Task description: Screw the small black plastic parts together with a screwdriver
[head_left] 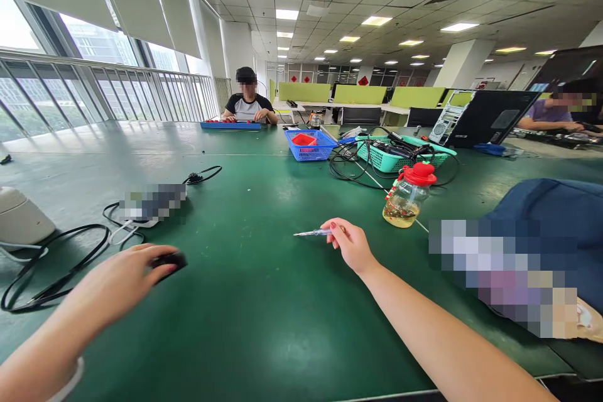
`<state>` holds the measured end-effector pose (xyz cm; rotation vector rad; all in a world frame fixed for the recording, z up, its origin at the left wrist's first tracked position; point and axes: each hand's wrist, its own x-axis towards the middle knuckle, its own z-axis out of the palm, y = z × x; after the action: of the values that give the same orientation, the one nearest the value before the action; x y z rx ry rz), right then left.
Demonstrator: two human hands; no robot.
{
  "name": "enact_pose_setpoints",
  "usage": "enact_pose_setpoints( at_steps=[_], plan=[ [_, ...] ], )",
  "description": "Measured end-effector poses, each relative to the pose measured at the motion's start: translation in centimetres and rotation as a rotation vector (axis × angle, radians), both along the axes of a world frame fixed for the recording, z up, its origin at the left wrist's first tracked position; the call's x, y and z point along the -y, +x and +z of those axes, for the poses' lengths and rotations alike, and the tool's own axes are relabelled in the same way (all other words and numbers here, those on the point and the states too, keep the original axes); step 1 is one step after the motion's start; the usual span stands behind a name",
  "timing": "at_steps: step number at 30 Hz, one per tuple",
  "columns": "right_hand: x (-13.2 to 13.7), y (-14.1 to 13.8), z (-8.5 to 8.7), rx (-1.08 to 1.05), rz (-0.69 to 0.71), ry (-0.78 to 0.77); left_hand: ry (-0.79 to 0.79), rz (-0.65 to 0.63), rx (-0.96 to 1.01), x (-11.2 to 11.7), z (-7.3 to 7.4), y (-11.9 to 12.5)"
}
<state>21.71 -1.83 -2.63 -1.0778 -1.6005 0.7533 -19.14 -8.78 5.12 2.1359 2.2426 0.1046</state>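
Observation:
My left hand (136, 267) is closed round a small black rounded object (175, 260), shaped like a computer mouse. Its underside and part of its body are hidden by my fingers. To the right, my right hand (346, 242) pinches a slim screwdriver (313, 233) with a clear handle. Its metal shaft points left, a little above the green tabletop (264, 308). The two hands are well apart, and the screwdriver does not touch the black object.
A power strip (155, 204) with black cables lies left, near a white device (21, 217). A red-capped bottle (406, 201), blue basket (311, 149) and green basket (384, 158) of cables stand right. Dark blue fabric (551, 207) lies far right. Another person (249, 100) sits opposite.

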Motion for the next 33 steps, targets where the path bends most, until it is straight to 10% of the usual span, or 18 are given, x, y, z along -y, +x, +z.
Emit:
enact_pose_setpoints(
  at_steps=[5,11,19,33],
  plan=[
    [0.2,0.2,0.3,0.002,-0.013,0.027,0.138,-0.367,0.112,-2.0,1.0,11.9],
    [0.6,0.3,1.0,0.223,-0.168,0.201,0.177,-0.598,0.133,-6.2,-2.0,19.8],
    [1.5,-0.5,2.0,0.431,-0.182,0.546,0.139,-0.625,0.398,-7.8,-6.4,19.7],
    [4.7,-2.8,2.6,0.691,0.282,0.732,0.102,-0.503,0.571,-8.4,-7.3,18.9]
  ],
)
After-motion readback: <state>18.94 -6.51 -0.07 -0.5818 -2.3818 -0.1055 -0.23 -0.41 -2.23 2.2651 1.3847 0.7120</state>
